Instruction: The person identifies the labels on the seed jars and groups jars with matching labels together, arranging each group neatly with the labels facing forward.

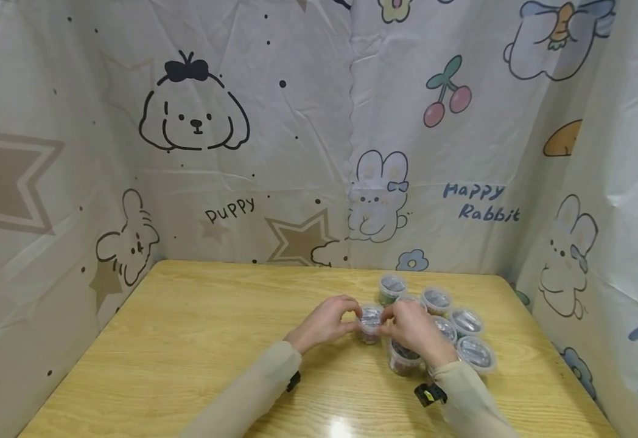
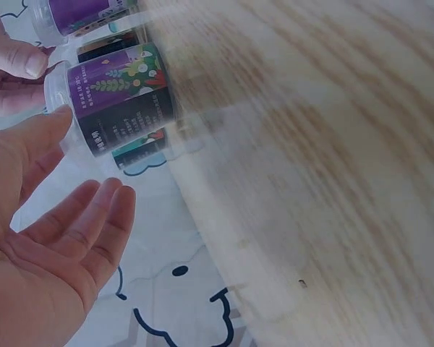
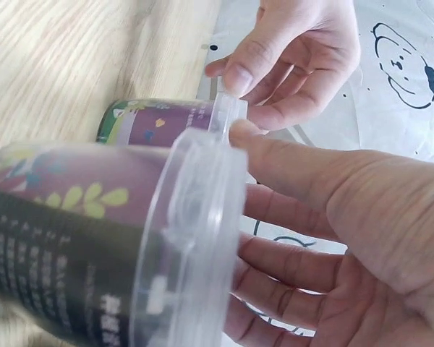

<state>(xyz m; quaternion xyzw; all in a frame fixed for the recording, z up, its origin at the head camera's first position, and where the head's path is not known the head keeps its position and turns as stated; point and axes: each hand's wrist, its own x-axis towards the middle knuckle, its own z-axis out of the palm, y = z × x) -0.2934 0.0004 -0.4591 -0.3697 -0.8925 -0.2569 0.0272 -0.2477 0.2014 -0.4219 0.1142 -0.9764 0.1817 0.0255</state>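
Note:
A small clear plastic tub (image 1: 370, 322) with a translucent lid stands upright on the table. My left hand (image 1: 327, 320) grips its lid rim from the left; in the left wrist view the thumb (image 2: 54, 130) touches the lid and the other fingers are spread. From the right, my right hand (image 1: 413, 325) has its thumb (image 3: 257, 141) and fingertips at the same rim. The tub's label (image 2: 123, 97) is purple and black with printed plants. Another lidded tub (image 3: 79, 238) stands close under the right hand, its lid partly hidden in the head view.
Several similar lidded tubs (image 1: 475, 354) crowd together to the right, partly behind the right hand and forearm. One tub (image 1: 392, 289) stands farther back. A wooden table (image 1: 198, 340) lies beneath, with printed cloth (image 1: 297, 121) hanging behind and at both sides.

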